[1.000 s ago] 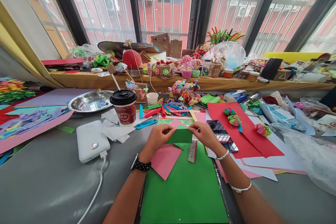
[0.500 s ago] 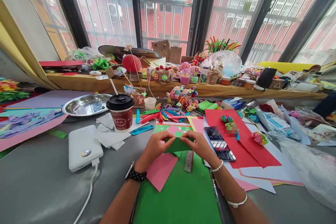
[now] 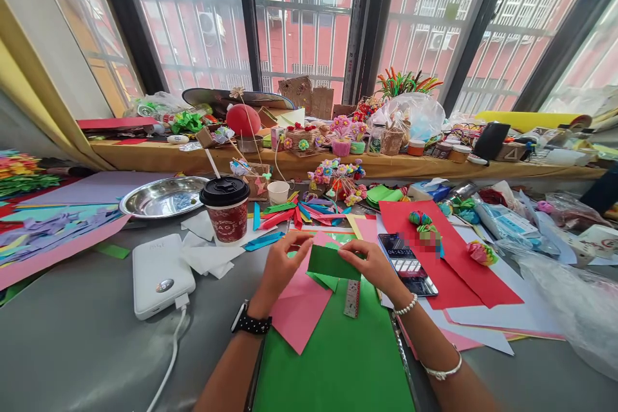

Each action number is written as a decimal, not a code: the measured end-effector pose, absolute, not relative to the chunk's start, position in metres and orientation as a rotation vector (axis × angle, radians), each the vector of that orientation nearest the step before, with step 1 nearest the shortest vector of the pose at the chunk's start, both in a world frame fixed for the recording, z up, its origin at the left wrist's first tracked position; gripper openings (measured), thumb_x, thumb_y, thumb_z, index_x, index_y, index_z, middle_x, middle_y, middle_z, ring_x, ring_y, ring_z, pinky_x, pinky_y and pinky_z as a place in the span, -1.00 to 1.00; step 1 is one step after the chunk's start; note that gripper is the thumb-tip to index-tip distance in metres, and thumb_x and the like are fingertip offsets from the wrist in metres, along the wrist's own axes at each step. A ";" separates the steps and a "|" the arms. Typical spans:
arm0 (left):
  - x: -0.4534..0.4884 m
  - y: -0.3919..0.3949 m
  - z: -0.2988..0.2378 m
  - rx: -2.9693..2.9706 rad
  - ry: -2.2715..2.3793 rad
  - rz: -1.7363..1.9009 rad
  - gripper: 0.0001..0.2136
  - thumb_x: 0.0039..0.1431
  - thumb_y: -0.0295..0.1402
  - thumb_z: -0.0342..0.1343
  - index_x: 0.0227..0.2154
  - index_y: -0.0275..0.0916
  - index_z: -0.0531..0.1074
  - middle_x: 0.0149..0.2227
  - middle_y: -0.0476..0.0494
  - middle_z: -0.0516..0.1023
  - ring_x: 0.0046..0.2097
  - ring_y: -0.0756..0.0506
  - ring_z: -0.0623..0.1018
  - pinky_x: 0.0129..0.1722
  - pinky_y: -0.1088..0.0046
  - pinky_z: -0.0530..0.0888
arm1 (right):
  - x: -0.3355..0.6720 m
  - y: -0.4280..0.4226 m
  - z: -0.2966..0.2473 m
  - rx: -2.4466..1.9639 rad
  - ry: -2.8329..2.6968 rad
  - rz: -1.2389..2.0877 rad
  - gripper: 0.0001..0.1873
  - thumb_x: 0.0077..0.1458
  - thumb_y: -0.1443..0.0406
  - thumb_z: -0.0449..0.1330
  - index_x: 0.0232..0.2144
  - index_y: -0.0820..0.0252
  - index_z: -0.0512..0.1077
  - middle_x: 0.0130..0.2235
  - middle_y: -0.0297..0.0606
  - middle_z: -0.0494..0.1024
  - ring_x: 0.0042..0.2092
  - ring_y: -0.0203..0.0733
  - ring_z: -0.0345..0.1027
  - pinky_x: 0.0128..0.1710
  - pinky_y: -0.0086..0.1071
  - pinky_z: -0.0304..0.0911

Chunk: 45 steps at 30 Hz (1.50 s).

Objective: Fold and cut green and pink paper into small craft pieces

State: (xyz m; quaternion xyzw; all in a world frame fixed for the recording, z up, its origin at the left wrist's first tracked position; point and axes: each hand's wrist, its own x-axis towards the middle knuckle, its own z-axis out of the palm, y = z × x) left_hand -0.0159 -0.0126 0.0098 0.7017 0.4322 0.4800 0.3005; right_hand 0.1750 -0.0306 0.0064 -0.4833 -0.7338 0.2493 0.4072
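Observation:
A small dark green piece of paper (image 3: 333,262) is held up in front of me, its flat side towards me. My right hand (image 3: 369,264) pinches its right end between thumb and fingers. At the upper left corner, the thumb and forefinger of my left hand (image 3: 284,264) come together on the paper's edge. Below lie a pink sheet (image 3: 299,312), partly under my left hand, and a short ruler (image 3: 352,299). Both rest on a large green sheet (image 3: 333,360). Another green paper piece (image 3: 324,280) shows under the held one.
To the left stand a lidded cup (image 3: 226,215), a white power bank (image 3: 161,275) with a cable, and a metal plate (image 3: 161,212). A phone (image 3: 410,267) and red paper (image 3: 463,264) lie on the right. Coloured paper strips (image 3: 304,212) and craft flowers (image 3: 338,174) are behind.
The green paper has turned so that more of its flat side faces me. My left fingers have shifted outward to its left corner. The view has moved slightly.

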 end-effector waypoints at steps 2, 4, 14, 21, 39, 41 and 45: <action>-0.009 -0.015 0.010 1.964 1.090 1.148 -0.79 -0.02 -0.24 -0.02 -0.38 -0.24 0.40 -0.31 -0.09 0.48 -0.29 -0.03 0.45 -0.31 0.50 0.39 | 0.172 -0.034 0.009 -1.190 -1.883 0.639 -0.80 -0.01 0.25 0.04 -0.52 0.21 0.40 -0.45 -0.32 0.47 -0.38 -0.29 0.30 -0.39 -0.47 0.18; -0.005 -0.017 0.009 2.032 1.075 1.055 -0.80 -0.02 -0.23 -0.02 -0.43 -0.23 0.41 -0.37 -0.07 0.50 -0.33 -0.02 0.44 -0.36 0.51 0.38 | 0.170 -0.036 0.011 -1.185 -1.899 0.634 -0.80 -0.01 0.25 0.04 -0.52 0.20 0.41 -0.45 -0.32 0.47 -0.38 -0.29 0.30 -0.39 -0.47 0.18; -0.010 -0.014 0.006 2.057 1.256 1.112 -0.78 -0.01 -0.23 -0.04 -0.49 -0.23 0.44 -0.45 -0.04 0.51 -0.42 -0.01 0.43 -0.44 0.53 0.33 | 0.182 -0.024 -0.001 -1.305 -1.787 0.489 -0.78 -0.03 0.24 0.04 -0.48 0.19 0.45 -0.43 -0.25 0.51 -0.40 -0.22 0.35 -0.42 -0.40 0.24; -0.007 -0.014 0.002 2.084 1.243 1.120 -0.79 0.00 -0.25 -0.05 -0.50 -0.24 0.43 -0.46 -0.03 0.50 -0.44 0.00 0.42 -0.44 0.54 0.32 | 0.186 -0.022 -0.004 -1.400 -1.707 0.348 -0.79 -0.03 0.27 0.03 -0.50 0.22 0.44 -0.43 -0.21 0.50 -0.43 -0.21 0.33 -0.44 -0.37 0.22; -0.012 -0.012 0.002 1.928 1.218 1.235 -0.81 0.01 -0.29 -0.04 -0.46 -0.27 0.41 -0.42 -0.09 0.50 -0.37 -0.03 0.47 -0.36 0.50 0.39 | 0.176 -0.029 0.004 -1.243 -1.830 0.453 -0.85 -0.04 0.28 0.09 -0.49 0.22 0.44 -0.43 -0.25 0.51 -0.36 -0.24 0.34 -0.35 -0.41 0.20; -0.014 -0.010 0.002 1.839 1.274 1.342 -0.80 0.02 -0.28 -0.06 -0.43 -0.28 0.40 -0.42 -0.09 0.50 -0.38 -0.03 0.47 -0.37 0.50 0.40 | 0.178 -0.029 0.004 -1.247 -1.808 0.453 -0.84 -0.04 0.29 0.09 -0.49 0.22 0.44 -0.42 -0.25 0.51 -0.36 -0.23 0.35 -0.34 -0.40 0.20; -0.010 -0.014 0.004 1.990 1.192 1.347 -0.81 0.02 -0.29 -0.04 -0.36 -0.23 0.40 -0.30 -0.07 0.48 -0.26 -0.03 0.44 -0.28 0.50 0.37 | 0.176 -0.031 0.005 -1.193 -1.859 0.499 -0.84 -0.03 0.29 0.08 -0.49 0.20 0.45 -0.43 -0.27 0.50 -0.37 -0.25 0.34 -0.36 -0.42 0.21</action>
